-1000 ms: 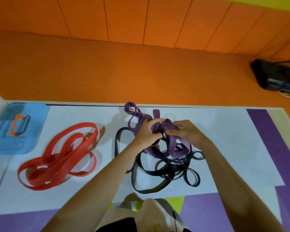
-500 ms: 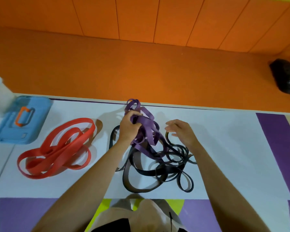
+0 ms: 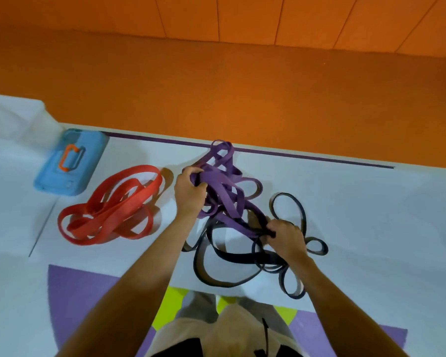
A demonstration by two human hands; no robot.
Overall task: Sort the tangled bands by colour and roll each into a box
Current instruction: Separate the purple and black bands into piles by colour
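So the right hand point(image 3: 287, 240), hanging loose above the heap half a second ago, is now curling its fingers point(image 3: 273, 229) round strands where purple is crossing the black bands point(image 3: 216, 276), nearest the person on the white mat point(image 3: 371, 215). I'm guessing it's anchoring the black ones. Just beyond, the left hand point(image 3: 189, 194) is gripping the bunched purple bands point(image 3: 227, 202), fingers wrapped tight, probably pulling them clear. Farther left the red bands point(image 3: 119, 210) are already lying apart, and the blue box point(image 3: 70, 163) is sitting closed behind them.
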